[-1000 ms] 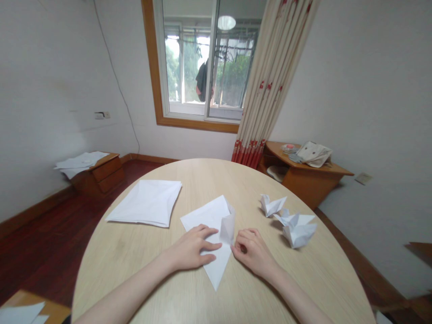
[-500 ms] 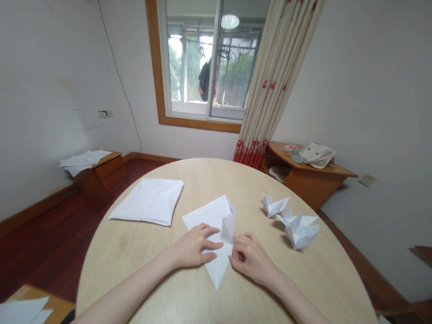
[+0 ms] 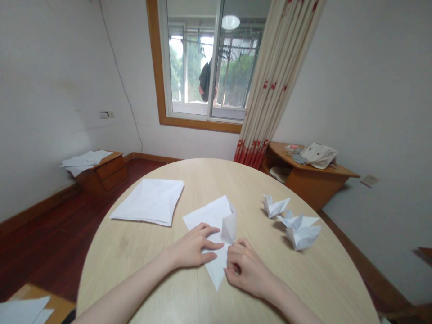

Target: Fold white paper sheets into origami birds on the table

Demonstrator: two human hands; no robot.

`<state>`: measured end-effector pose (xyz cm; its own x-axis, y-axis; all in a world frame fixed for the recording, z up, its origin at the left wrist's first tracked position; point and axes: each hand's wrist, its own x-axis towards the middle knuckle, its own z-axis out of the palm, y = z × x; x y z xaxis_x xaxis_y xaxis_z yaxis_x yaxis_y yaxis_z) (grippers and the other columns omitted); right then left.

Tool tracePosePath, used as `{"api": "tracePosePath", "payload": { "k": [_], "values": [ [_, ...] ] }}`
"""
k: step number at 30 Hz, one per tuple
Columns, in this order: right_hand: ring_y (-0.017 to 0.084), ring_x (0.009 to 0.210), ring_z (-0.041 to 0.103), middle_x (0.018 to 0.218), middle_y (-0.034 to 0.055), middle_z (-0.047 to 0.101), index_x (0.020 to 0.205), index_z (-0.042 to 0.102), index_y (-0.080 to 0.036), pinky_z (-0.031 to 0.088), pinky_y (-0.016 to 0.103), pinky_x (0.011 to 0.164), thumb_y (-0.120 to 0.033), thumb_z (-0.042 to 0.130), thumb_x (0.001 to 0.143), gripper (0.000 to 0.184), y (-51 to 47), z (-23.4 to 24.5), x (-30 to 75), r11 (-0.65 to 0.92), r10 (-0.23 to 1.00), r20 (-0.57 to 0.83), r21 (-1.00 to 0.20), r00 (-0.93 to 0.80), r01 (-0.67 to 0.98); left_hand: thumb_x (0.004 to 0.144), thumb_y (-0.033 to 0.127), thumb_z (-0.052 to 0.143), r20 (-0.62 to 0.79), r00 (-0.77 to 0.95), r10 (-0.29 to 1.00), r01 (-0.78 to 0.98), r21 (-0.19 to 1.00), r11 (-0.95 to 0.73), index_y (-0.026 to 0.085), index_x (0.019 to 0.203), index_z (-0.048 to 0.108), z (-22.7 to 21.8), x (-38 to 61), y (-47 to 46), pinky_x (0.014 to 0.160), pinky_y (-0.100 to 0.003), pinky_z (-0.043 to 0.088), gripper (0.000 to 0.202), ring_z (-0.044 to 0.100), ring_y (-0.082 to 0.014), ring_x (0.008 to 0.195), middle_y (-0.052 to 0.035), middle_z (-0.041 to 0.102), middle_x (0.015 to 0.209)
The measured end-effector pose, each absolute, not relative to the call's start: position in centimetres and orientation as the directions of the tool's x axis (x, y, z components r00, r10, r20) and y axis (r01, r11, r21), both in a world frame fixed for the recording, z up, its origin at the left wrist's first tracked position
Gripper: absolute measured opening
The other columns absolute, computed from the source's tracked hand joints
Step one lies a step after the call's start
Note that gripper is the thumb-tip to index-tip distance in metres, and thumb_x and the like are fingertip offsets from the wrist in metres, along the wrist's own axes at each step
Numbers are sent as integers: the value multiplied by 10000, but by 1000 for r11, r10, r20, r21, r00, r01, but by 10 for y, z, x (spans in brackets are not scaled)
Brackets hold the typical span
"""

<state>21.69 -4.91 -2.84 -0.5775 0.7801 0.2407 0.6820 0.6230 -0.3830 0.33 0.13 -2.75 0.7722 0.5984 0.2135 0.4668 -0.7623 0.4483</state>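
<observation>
A partly folded white sheet of paper [image 3: 211, 218] lies on the round light-wood table [image 3: 141, 252] in front of me, with a small flap standing up at its right side. My left hand [image 3: 194, 247] lies flat on the sheet with fingers stretched out, holding it down. My right hand [image 3: 245, 270] is curled, its fingertips pressed on the sheet's right folded edge just below the flap.
A stack of white sheets [image 3: 148, 208] lies at the table's left. Three folded paper figures [image 3: 293, 222] sit at the right. Wooden cabinets stand by the left wall [image 3: 101, 168] and right wall [image 3: 310, 173]. Window and curtain behind.
My right hand has slid left and toward me along the paper's folded edge. My left hand has stayed in place on the sheet.
</observation>
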Motion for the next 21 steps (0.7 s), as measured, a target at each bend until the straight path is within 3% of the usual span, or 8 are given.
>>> {"api": "tracePosePath", "payload": {
  "k": [21],
  "values": [
    [82, 622, 471, 592, -80, 493, 528, 465, -172, 297, 312, 894, -121, 629, 630, 199, -61, -39, 203, 626, 742, 166, -520, -650, 582, 854, 316, 635, 220, 769, 600, 457, 466, -757, 333, 1192, 645, -29, 4, 3, 1029, -438, 365, 338, 433, -270, 1187, -36, 499, 1373]
  ]
}}
